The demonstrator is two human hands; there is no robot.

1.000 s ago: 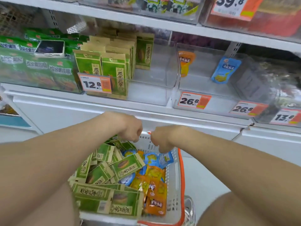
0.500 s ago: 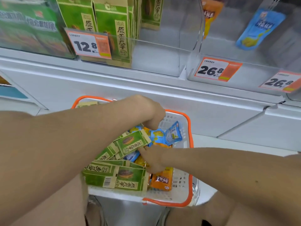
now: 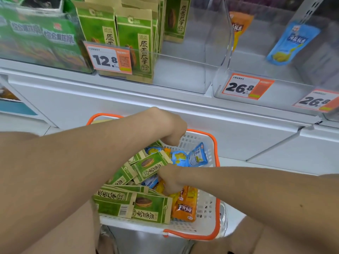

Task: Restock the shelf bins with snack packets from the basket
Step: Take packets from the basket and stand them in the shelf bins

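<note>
A white basket with an orange rim (image 3: 211, 208) sits below the shelf and holds green seed packets (image 3: 146, 208), orange packets (image 3: 185, 206) and blue packets (image 3: 198, 156). My left hand (image 3: 170, 125) is curled over the basket's far rim, its fingers mostly hidden. My right hand (image 3: 170, 178) is pushed down into the pile between green and orange packets; the fingertips are buried, so a hold cannot be seen. Above, one clear bin holds upright green packets (image 3: 135, 44), with bare floor on its right. The neighbouring bin (image 3: 225, 74) holds one orange packet (image 3: 240, 26) and one blue packet (image 3: 291, 44).
Price tags 12.8 (image 3: 108, 58) and 26.8 (image 3: 245, 87) hang on the bin fronts. Large green bags (image 3: 40, 39) fill the bin at far left. A white shelf ledge (image 3: 183, 110) juts out between bins and basket. The basket rests on something metallic (image 3: 137, 239).
A second ago both hands were at the basket's far rim. My right hand has since dropped into the packets, my left stayed at the rim, and the view tilted down and closer.
</note>
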